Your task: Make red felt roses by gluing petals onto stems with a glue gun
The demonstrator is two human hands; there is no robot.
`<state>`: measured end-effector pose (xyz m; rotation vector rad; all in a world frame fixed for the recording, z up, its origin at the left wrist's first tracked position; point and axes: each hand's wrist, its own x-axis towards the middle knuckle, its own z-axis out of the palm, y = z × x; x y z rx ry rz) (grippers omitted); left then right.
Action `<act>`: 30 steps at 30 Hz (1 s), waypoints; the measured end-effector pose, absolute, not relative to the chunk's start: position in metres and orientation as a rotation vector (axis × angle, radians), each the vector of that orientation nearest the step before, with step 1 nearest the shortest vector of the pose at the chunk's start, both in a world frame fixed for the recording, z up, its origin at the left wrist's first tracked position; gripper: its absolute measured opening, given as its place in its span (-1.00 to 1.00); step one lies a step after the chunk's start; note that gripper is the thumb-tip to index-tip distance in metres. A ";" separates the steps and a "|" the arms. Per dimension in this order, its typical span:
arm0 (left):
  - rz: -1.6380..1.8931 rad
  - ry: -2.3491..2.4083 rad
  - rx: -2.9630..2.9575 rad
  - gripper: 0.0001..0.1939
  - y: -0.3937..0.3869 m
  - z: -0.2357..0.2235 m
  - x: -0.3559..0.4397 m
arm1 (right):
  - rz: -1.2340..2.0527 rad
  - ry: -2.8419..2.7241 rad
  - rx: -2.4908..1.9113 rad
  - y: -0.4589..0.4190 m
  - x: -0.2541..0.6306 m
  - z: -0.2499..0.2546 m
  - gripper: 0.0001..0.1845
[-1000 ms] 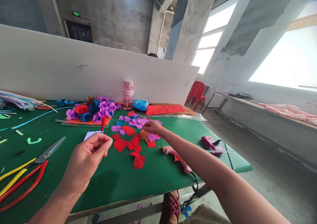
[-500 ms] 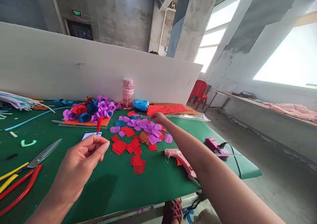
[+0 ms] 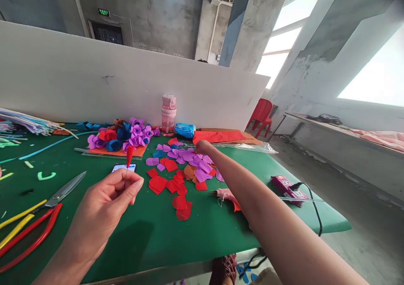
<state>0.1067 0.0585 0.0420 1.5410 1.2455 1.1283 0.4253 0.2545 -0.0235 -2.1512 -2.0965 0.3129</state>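
Note:
My left hand (image 3: 118, 192) pinches a thin wire stem topped by a small rolled red paper bud (image 3: 129, 155), held upright above the table. My right hand (image 3: 203, 147) reaches far forward to the back edge of the loose paper petals; its fingers are mostly hidden by the hand itself. Purple petals (image 3: 186, 155) lie beside it, with brown petals (image 3: 190, 172) and red petals (image 3: 158, 184) spread nearer to me. Thin wires (image 3: 189, 144) in clear wrapping lie at that far side. Under my right forearm rests a pink glue gun (image 3: 224, 193), partly covered.
On the green table (image 3: 158, 238) lie scissors (image 3: 65, 190) at the left, finished paper flowers (image 3: 121, 135) and a phone (image 3: 124, 167). A pink bottle (image 3: 168, 114), a blue packet (image 3: 185, 130) and red paper (image 3: 219, 136) sit at the back. A power strip (image 3: 288, 189) is at right.
The view has shifted slightly, so the table things appear a little to the right. My right hand's fingers are less visible than before. My left hand still holds the bud's stem.

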 end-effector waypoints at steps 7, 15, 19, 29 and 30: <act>1.143 1.200 1.512 -0.76 0.059 0.043 0.110 | 0.434 -1.887 -2.107 0.235 0.438 0.011 -0.70; 1.178 1.120 1.481 -0.76 0.059 0.047 0.119 | 0.703 -1.747 -1.734 0.156 0.436 0.065 -0.77; 1.184 1.073 1.513 -0.80 0.054 0.047 0.127 | 0.900 -1.675 -1.499 0.106 0.406 0.064 -0.81; 1.150 1.119 1.617 -0.84 0.049 0.036 0.136 | 0.646 -1.669 -1.639 0.036 0.322 -0.012 -0.82; 1.142 1.126 1.629 -0.85 0.049 0.034 0.136 | 0.588 -1.647 -1.668 0.032 0.321 -0.010 -0.80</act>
